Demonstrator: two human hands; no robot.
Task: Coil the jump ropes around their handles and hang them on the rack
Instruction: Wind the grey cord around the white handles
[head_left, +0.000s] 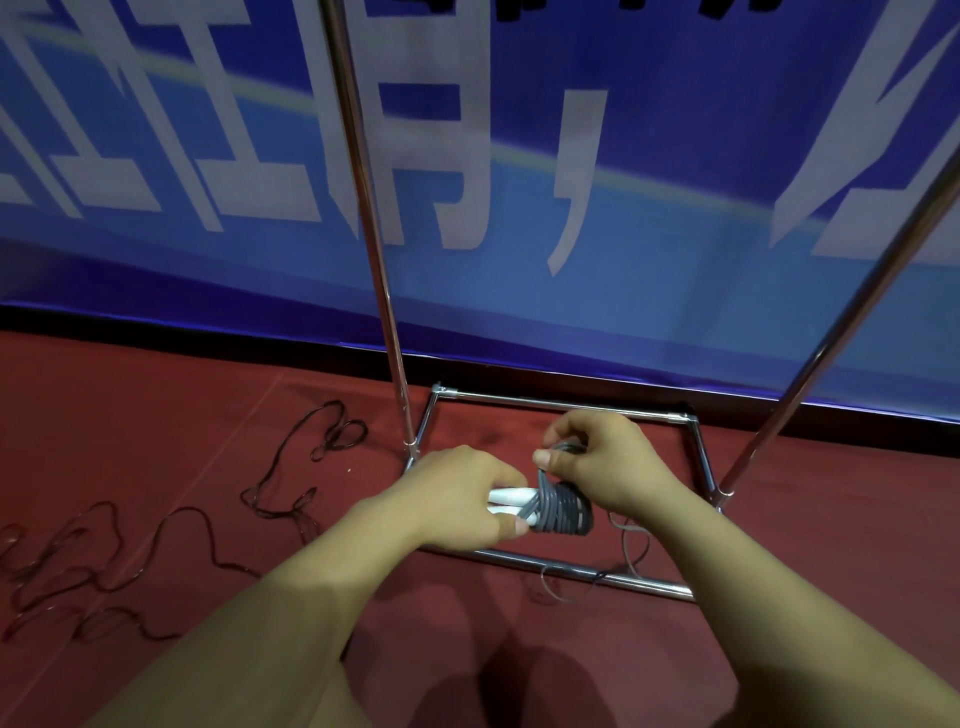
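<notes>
My left hand (462, 493) grips two white jump rope handles (506, 501) held side by side. A grey rope (563, 512) is wound in many turns around the handles' right part. My right hand (597, 460) pinches a loop of that grey rope just above the coil. A loose tail of the grey rope (631, 545) trails down to the floor. Both hands hover over the base of the chrome rack (561, 564), whose two uprights (387, 312) rise left and right. A dark jump rope (218, 519) lies uncoiled on the red carpet to the left.
A blue banner with large white characters (467, 156) hangs behind the rack. The rack's right upright (810, 374) leans up to the right edge. Red carpet (156, 415) covers the floor, with a seam running diagonally.
</notes>
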